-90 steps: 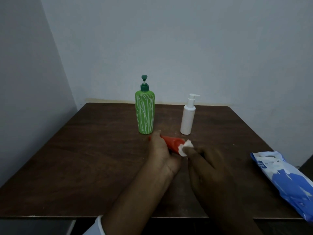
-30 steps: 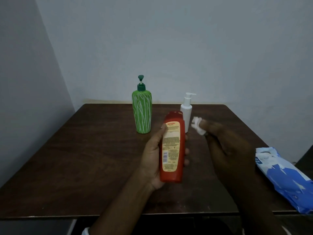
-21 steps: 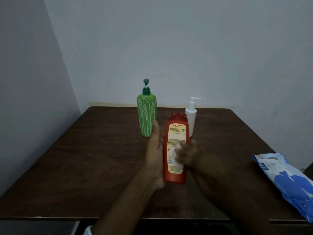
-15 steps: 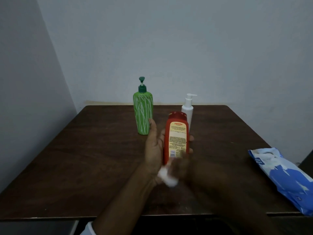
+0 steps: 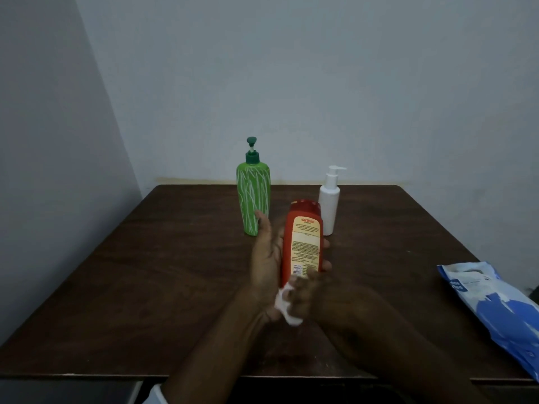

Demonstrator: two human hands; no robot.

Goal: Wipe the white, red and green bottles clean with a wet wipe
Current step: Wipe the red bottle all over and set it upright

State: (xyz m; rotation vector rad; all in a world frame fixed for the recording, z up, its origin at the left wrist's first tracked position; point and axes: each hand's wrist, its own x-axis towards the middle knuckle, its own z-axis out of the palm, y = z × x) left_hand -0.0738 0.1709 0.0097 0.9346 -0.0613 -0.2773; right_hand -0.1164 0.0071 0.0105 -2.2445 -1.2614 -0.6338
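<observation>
Fingers of the left hand (image 5: 267,258) curl round the red bottle (image 5: 303,243), held above the middle of the dark tabletop (image 5: 145,287) with its label facing up and its cap end pointing away. The right hand (image 5: 319,295) pinches a crumpled wet wipe (image 5: 287,309) against the bottle's near end. Behind them, the green bottle (image 5: 253,196) and the white bottle (image 5: 329,205) stand upright, apart. A blue wipes pack (image 5: 495,310) lies at the right edge.
</observation>
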